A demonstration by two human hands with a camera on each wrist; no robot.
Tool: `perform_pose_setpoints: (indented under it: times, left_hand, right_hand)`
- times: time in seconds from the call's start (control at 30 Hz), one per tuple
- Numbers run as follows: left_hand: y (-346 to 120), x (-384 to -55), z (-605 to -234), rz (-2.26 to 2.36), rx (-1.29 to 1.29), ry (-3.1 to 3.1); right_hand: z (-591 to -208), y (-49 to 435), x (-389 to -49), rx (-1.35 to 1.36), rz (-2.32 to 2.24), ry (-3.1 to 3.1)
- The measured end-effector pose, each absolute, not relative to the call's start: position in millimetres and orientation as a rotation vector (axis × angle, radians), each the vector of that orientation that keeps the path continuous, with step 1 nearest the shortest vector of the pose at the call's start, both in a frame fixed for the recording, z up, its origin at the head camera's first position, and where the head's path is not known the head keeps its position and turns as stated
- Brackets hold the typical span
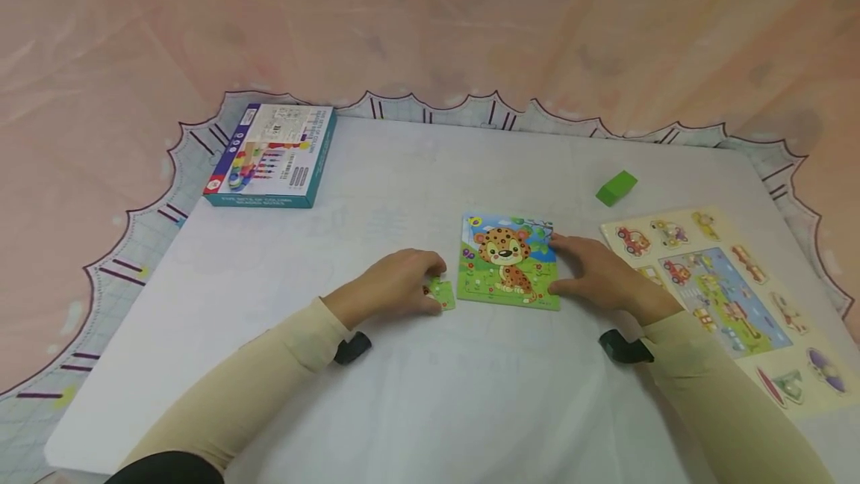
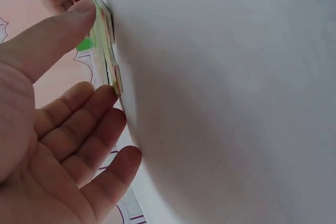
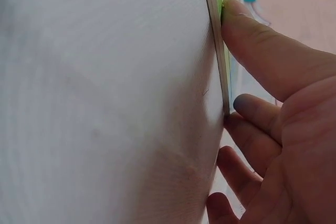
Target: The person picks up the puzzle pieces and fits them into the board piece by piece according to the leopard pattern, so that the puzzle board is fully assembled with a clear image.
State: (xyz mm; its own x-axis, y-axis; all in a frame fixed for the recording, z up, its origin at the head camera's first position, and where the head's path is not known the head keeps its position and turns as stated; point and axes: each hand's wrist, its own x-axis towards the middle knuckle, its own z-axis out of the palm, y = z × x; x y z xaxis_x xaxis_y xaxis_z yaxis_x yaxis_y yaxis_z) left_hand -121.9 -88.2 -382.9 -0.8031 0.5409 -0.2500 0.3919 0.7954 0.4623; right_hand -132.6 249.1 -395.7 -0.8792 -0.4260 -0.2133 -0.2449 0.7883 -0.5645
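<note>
A square jigsaw puzzle (image 1: 507, 260) with a cartoon leopard on green and blue lies flat at the middle of the white table. My right hand (image 1: 601, 275) holds its right side, thumb at the near corner and fingers near the far one. In the right wrist view the thumb (image 3: 252, 35) lies over the puzzle's edge (image 3: 218, 51). Just left of the puzzle, my left hand (image 1: 396, 286) holds a small green puzzle piece (image 1: 443, 294) between thumb and fingers. The left wrist view shows piece edges (image 2: 117, 80) low over the table, partly hidden by the hand.
At the right lies a cream picture board (image 1: 725, 305) with vehicles and figures, partly under the right forearm. A green block (image 1: 616, 188) sits behind it. A teal and white toy box (image 1: 272, 155) stands at the back left. A pink curtain (image 1: 430, 28) hangs behind the table.
</note>
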Motion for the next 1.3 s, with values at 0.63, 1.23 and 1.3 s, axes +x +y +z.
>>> perform_pose_setpoints:
  times: [0.63,1.23,1.3]
  left_hand:
    - [-84.5,-119.4,-389.3,0.528,0.723,2.621]
    - [-91.1,-115.8,-382.7,0.531,0.761,2.626]
    - [-93.5,-115.8,-382.1,0.514,0.764,2.643]
  right_hand:
    - [-400.3,246.2,-136.0,-0.487,-0.734,2.637]
    - [-394.5,244.7,-135.5,-0.518,-0.723,2.653]
    - [-394.0,244.5,-135.2,-0.521,-0.724,2.652]
